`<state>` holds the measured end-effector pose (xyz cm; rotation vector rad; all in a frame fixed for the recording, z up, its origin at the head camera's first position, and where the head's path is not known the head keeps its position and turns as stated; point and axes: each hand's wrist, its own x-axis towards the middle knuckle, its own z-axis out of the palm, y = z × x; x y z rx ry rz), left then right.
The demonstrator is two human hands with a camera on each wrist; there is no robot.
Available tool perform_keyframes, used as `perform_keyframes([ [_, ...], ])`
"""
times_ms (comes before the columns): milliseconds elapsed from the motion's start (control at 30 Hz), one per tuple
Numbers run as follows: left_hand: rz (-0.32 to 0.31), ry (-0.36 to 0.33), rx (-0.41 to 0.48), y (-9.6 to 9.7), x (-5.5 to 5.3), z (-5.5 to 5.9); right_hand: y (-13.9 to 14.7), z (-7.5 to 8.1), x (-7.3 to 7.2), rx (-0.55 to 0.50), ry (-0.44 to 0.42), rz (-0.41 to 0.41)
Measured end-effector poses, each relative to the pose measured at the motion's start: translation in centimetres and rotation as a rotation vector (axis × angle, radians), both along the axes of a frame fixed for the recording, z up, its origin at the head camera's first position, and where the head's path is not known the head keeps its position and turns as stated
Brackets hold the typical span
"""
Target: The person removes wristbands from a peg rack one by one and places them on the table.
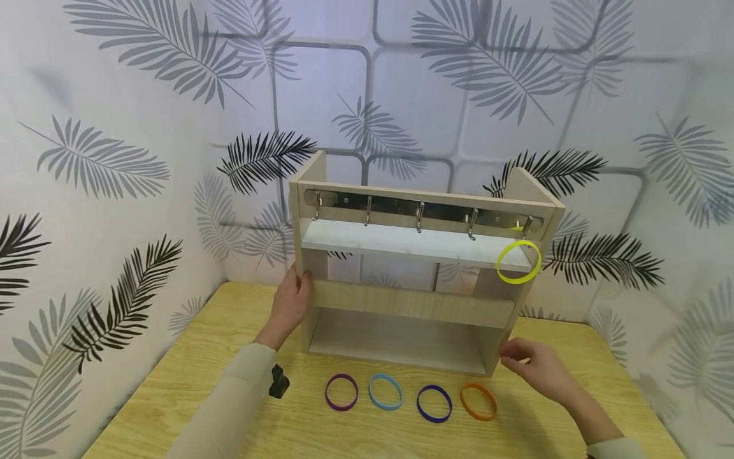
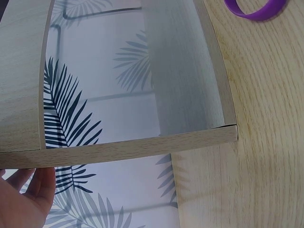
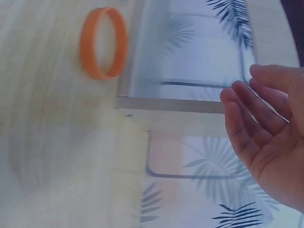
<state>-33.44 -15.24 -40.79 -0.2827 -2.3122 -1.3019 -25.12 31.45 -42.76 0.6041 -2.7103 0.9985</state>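
Observation:
A pale wooden shelf unit (image 1: 413,303) with a metal hook rail stands upright on the table. A yellow silicone wristband (image 1: 518,280) hangs from the rail's rightmost hook (image 1: 527,226). My left hand (image 1: 289,303) touches the unit's left side panel (image 2: 118,151), fingers against its outer face. Beside the lower right side panel (image 3: 175,105) is my right hand (image 1: 536,370), its fingers loosely bent and holding nothing. On the table in front lie a purple wristband (image 1: 328,401), a light blue wristband (image 1: 378,403), a dark blue wristband (image 1: 427,417) and an orange wristband (image 3: 88,52).
The other hooks (image 1: 420,217) along the rail carry nothing. A white inner shelf (image 1: 401,242) sits behind the rail. The wooden table (image 1: 189,389) reaches patterned walls (image 1: 401,95) at the back and sides. A small black object (image 1: 278,382) shows beside the left sleeve.

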Motion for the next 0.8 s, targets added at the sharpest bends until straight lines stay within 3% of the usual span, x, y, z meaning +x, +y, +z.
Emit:
perform_keyframes([
  [367,-0.005,0.008,0.002,-0.1,0.1,0.0,-0.8,3.7,1.4,-0.072,0.197,-0.153],
  [567,-0.006,-0.003,0.008,-0.1,0.1,-0.1,-1.0,5.7,1.6,-0.142,0.288,-0.181],
  [800,0.005,0.007,0.001,-0.1,-0.1,-0.1,-1.0,7.6,1.7,-0.172,0.262,-0.218],
])
